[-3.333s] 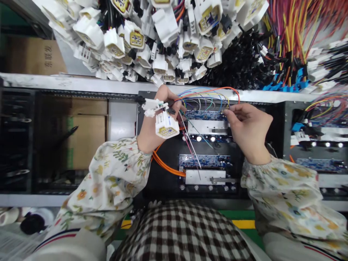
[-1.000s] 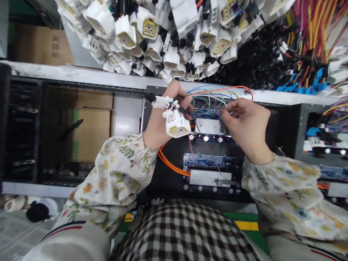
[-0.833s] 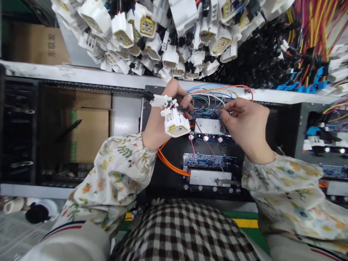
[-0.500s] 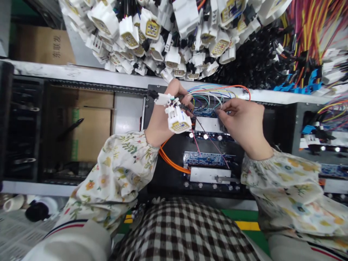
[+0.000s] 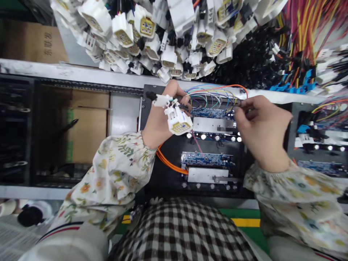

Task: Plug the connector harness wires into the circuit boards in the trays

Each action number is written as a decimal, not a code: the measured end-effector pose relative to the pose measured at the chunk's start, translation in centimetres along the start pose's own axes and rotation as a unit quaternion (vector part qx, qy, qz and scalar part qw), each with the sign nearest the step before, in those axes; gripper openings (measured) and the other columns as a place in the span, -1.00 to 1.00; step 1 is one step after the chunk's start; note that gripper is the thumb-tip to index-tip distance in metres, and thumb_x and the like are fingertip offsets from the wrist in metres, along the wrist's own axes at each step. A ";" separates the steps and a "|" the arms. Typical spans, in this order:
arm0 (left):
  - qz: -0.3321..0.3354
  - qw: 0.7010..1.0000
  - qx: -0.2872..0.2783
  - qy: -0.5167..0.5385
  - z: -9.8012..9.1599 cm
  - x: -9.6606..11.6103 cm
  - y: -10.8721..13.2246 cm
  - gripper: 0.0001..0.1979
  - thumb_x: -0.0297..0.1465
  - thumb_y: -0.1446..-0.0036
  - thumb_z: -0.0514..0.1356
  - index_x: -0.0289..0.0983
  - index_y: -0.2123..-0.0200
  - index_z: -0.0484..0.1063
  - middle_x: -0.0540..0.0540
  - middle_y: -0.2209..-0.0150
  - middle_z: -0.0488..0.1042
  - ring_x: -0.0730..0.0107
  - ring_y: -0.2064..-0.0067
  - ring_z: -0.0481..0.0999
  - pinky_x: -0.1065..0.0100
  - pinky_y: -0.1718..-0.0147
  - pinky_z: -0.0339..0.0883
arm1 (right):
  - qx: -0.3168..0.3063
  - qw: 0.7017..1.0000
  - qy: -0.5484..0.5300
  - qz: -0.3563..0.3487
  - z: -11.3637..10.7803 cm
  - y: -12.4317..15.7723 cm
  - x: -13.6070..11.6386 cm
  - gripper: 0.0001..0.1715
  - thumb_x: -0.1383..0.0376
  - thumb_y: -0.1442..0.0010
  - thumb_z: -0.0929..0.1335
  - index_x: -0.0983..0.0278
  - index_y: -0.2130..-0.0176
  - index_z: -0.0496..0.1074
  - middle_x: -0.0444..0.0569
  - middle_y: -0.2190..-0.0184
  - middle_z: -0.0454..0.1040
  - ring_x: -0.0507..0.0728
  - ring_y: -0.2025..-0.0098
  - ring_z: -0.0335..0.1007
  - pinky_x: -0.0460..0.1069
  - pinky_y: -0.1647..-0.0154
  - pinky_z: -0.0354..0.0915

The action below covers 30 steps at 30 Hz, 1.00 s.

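Observation:
My left hand [image 5: 160, 121] is closed around a wire harness near the upper left of a dark metal housing [image 5: 168, 181]. From it hang a white multi-pin connector [image 5: 179, 121] with a yellow face and a smaller white connector [image 5: 161, 100]. Thin coloured wires [image 5: 209, 92] arch rightward from this hand to the upper blue circuit board [image 5: 209, 113]. At that board's right end, my right hand [image 5: 262, 127] pinches what looks like a wire; its tip is hidden by the fingers. Below lies a second blue circuit board [image 5: 203, 158] with a silver block [image 5: 205, 175].
A heap of white connectors [image 5: 146, 27] fills the shelf above, beside bundled coloured wires [image 5: 301, 36]. Thick orange cables [image 5: 170, 165] enter the housing at left. Cardboard [image 5: 89, 134] lies left of it; another wired housing [image 5: 323, 145] stands right.
My right hand has moved right along the upper board, from its middle to its right end. My left hand keeps its hold on the harness. The view has shifted slightly.

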<state>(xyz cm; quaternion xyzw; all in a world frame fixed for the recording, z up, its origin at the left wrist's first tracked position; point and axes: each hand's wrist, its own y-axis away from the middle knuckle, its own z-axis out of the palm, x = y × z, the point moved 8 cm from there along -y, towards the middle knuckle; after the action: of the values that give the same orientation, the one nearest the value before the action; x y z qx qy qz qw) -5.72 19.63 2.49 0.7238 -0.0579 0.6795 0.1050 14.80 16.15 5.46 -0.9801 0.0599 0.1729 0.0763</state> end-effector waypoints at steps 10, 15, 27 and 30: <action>-0.026 0.999 0.006 0.021 0.0 -0.7 -0.2 -0.87 -0.45 -0.21 0.12 -0.25 0.38 0.19 0.03 0.45 0.46 0.50 0.50 0.53 0.50 0.56 0.44 | 0.003 0.994 -0.107 0.029 3.1 -0.3 0.9 -0.94 0.29 -0.05 0.36 0.24 0.42 0.45 -0.12 0.53 0.46 0.00 0.58 0.23 -0.05 0.49 0.17; 0.004 1.000 0.000 0.023 0.0 -0.7 -0.2 -0.86 -0.44 -0.21 0.12 -0.23 0.39 0.20 0.03 0.44 0.44 0.49 0.48 0.52 0.46 0.55 0.44 | -0.018 0.998 -0.054 0.007 2.2 -0.2 -0.4 -0.88 0.25 -0.03 0.41 0.25 0.46 0.44 -0.11 0.57 0.44 0.03 0.56 0.26 -0.02 0.46 0.17; 0.026 0.999 0.001 -0.022 -0.3 -0.7 -0.2 -0.83 -0.38 -0.21 0.13 -0.23 0.40 0.17 0.02 0.45 0.43 0.49 0.46 0.50 0.45 0.51 0.41 | -0.058 0.981 -0.181 -0.022 2.0 0.2 -4.6 -0.98 0.35 -0.07 0.32 0.23 0.38 0.36 -0.17 0.56 0.38 0.01 0.56 0.30 -0.06 0.50 0.19; 0.033 0.999 0.004 -0.043 -0.5 -0.9 -0.3 -0.82 -0.32 -0.21 0.15 -0.22 0.38 0.19 0.01 0.43 0.43 0.47 0.44 0.50 0.42 0.48 0.41 | -0.031 0.973 -0.229 -0.024 3.3 -0.3 -4.5 -0.96 0.33 -0.06 0.36 0.21 0.40 0.36 -0.17 0.52 0.41 -0.02 0.58 0.29 -0.08 0.55 0.18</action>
<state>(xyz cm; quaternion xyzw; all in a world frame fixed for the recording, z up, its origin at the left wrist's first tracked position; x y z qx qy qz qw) -6.21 19.97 1.61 0.7502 -0.0829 0.6514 0.0771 9.55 17.45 4.01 -0.9177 0.0116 0.3923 0.0622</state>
